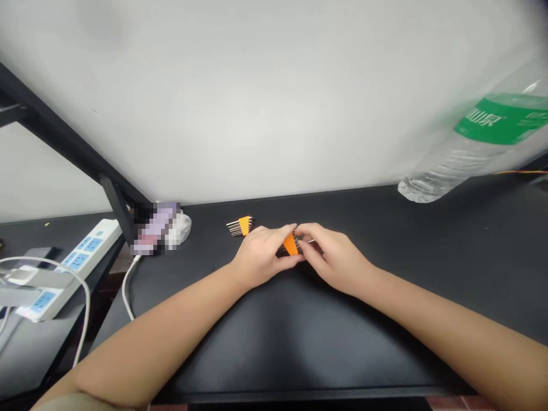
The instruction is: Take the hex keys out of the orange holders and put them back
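Observation:
Above the black table, my left hand grips an orange hex key holder between thumb and fingers. From the right, my right hand meets it, thumb and fingertips pinched on a thin metal hex key at the holder's side. Fingers hide most of that key and much of the holder. Just beyond my left hand lies a second hex key set on the tabletop, several silver shafts sticking out of its orange holder.
A large clear plastic bottle with a green label leans at the right by the wall. At left are a white power strip, a white cable, a black metal frame and a crumpled white bag beside a blurred-out item.

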Demonstrator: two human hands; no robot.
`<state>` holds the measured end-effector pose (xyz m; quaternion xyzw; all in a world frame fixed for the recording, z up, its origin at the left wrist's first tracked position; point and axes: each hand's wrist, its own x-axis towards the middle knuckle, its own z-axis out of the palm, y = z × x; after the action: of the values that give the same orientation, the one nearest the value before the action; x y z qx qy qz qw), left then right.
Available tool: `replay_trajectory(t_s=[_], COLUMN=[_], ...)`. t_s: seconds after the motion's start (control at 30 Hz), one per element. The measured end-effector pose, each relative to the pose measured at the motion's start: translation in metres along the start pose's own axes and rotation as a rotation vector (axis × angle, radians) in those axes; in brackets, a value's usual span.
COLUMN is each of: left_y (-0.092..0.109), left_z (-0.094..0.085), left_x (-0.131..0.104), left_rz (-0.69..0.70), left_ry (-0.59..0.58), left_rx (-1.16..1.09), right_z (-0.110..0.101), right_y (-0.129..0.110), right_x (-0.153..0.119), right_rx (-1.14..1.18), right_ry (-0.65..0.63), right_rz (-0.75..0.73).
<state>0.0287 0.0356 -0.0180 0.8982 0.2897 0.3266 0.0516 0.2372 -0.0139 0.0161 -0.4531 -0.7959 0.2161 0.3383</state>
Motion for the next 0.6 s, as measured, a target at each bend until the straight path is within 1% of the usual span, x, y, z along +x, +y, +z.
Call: replay_trajectory(t_s=[0.07, 0.13, 0.2, 0.27, 0.33, 0.37, 0.5, 0.6], left_y=[0.0, 0.0, 0.0, 0.0, 0.001, 0.001, 0.003, 0.003], left_z=[-0.001, -0.001, -0.002, -0.003, -0.004, -0.004, -0.001, 0.001], left_x=[0.0, 0.0, 0.001, 0.002, 0.003, 0.003, 0.002, 0.002], left_rz=[0.001, 0.005, -0.013, -0.057, -0.101, -0.114, -0.102, -0.103], left_ry=[-0.027, -0.018, 0.005, 0.02, 0.025, 0.031, 0.08, 0.064], left_rx=[0.001, 0.001, -0.01, -0.035, -0.07, -0.091, -0.13, -0.139], right_z=[0.001, -0.004, -0.012, -0.02, -0.026, -0.027, -0.023, -0.022], right_y=[-0.003, -0.004, -0.002, 0.002, 0.007, 0.009, 0.014, 0.015], right_x=[-0.001, -0.002, -0.002, -0.001, 0.0, 0.0, -0.003, -0.007], right_rx=[0.037, 0.079, 0.112, 0.08, 0.002, -0.036, -0.229, -0.469], right_ry=[-0.063, -0.104, -0.107, -0.079, -0.069, -0.075, -0.159, -0.198], right_rz=[0.054, 0.099, 0.127, 0.137, 0.104, 0.064, -0.133, -0.15])
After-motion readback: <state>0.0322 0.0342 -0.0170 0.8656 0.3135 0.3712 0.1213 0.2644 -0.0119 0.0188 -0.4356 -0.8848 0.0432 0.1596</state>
